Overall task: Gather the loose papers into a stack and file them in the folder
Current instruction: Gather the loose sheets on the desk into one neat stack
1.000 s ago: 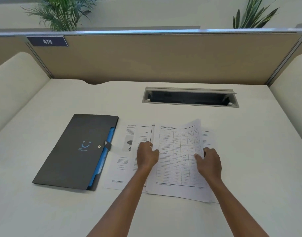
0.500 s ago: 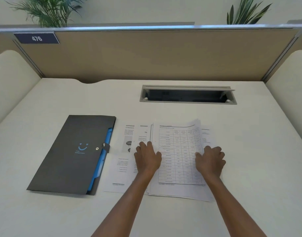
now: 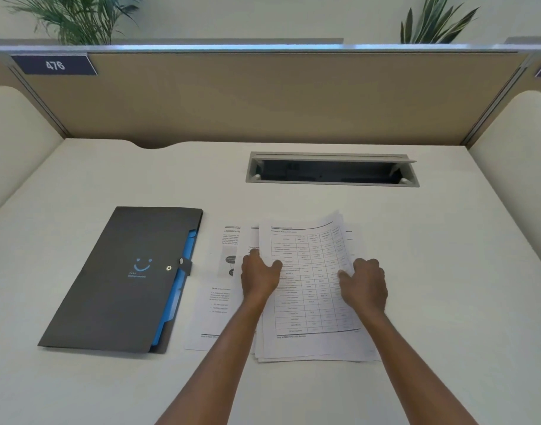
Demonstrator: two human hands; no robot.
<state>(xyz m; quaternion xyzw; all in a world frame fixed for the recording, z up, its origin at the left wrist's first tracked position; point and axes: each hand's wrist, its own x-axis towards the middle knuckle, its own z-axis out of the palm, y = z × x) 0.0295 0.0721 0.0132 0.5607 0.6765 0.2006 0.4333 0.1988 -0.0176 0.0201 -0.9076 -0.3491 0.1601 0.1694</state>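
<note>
A stack of white printed papers (image 3: 309,271) lies on the desk in front of me, with a table sheet on top. My left hand (image 3: 258,276) grips the stack's left edge, thumb on the top sheet. My right hand (image 3: 365,282) grips the right edge, thumb on top, and the sheets there curl upward. Further loose sheets (image 3: 214,305) stick out from under the stack to the left. The dark grey folder (image 3: 122,280), with a blue smile logo and blue inner pockets, lies closed to the left, apart from both hands.
A grey cable slot (image 3: 332,170) is set into the white desk (image 3: 447,271) beyond the papers. A tan partition (image 3: 263,96) with a "476" label (image 3: 55,65) closes the far side. Cream side panels (image 3: 14,133) flank the desk. Plants (image 3: 79,19) stand behind.
Both hands have curled their fingers in at the two sides of the stack, and the sheets' right edge has lifted a little. The folder has not moved.
</note>
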